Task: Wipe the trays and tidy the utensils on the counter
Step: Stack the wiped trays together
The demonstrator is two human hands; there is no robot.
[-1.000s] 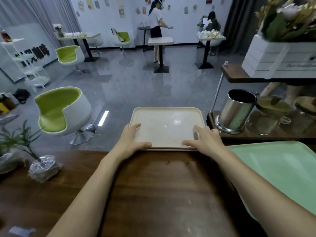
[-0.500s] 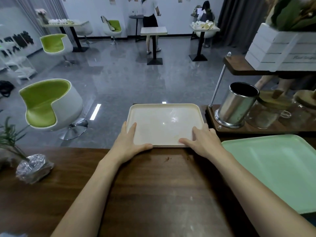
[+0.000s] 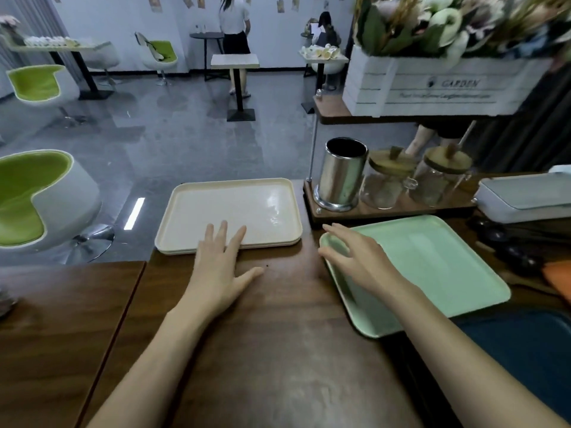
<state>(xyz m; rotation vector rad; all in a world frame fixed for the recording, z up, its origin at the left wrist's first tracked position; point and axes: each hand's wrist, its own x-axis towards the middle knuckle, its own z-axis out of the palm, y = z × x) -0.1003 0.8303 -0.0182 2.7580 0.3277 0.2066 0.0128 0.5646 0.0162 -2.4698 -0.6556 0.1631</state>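
Dark wood-grain counter [image 3: 272,350] fills the foreground, with a grey café floor and a green-and-white shell chair [image 3: 34,199] beyond its left end. Moving right, the cream plastic tray [image 3: 234,205] lies flat at the counter's far edge. It is a rounded rectangle with a low raised rim and a glossy patch of reflected light. A doubled line along its near rim suggests a second tray beneath. Your left hand [image 3: 216,273] lies flat and released, palm on the wood and straight fingers reaching over that near rim. That looks like squaring the tray against the edge rather than lifting it. Neither hand holds a cloth, so wiping does not look under way.

Your right hand [image 3: 355,257] is unclenched, fingers spread and lightly curved above the near-left corner of the mint-green tray [image 3: 432,267]; whether it touches you cannot tell. This tray is matte, has the same rounded shape, and sits askew to the counter, so it likely wants straightening.

Behind it, a low wooden stand [image 3: 386,213] carries a polished steel utensil holder [image 3: 341,174] with nothing showing above its rim. Beside the holder stand two glass jars [image 3: 389,183] with wooden lids, grouped within easy reach. Above sits a white slatted planter box [image 3: 432,84]. Far right, dark utensil-like shapes [image 3: 491,231] lie near a white lidded container [image 3: 525,196], too dim to name.
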